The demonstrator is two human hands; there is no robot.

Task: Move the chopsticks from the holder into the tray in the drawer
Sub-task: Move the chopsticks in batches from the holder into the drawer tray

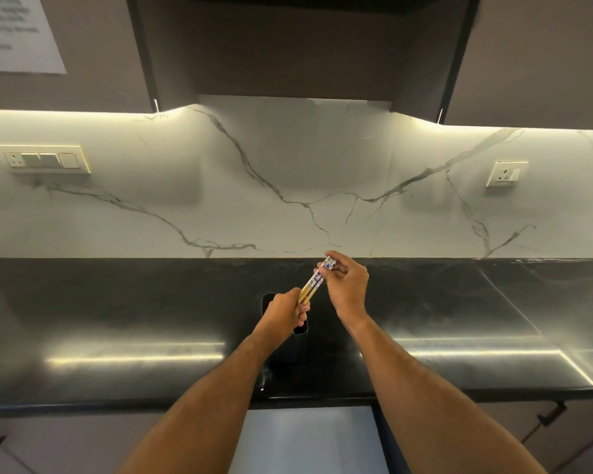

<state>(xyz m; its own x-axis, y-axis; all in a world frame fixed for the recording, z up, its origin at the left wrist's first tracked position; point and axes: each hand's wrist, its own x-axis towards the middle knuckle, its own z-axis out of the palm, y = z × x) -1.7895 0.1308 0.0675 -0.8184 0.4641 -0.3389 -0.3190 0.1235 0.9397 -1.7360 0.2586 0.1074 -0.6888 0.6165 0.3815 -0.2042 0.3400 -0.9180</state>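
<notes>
Chopsticks held in both hands above the holder; transfer to the drawer tray not yet made.

The chopsticks (314, 280) are seen gripped as a bundle at both ends: the left hand (285, 311) is closed around the plain lower shafts, and the right hand (348, 285) is pinched on the patterned upper ends. The bundle is held tilted, directly over the dark holder (300, 343) standing on the black counter (117, 302). Whether the lower tips are clear of the holder's mouth cannot be told, as they are hidden by the left hand. It cannot be told if other chopsticks remain inside. A pale opening (308, 439) below the counter edge, between the forearms, is judged to be the drawer; no tray can be made out in it. The task is judged to be at the lifting-out stage, with the carry and placement left.
</notes>
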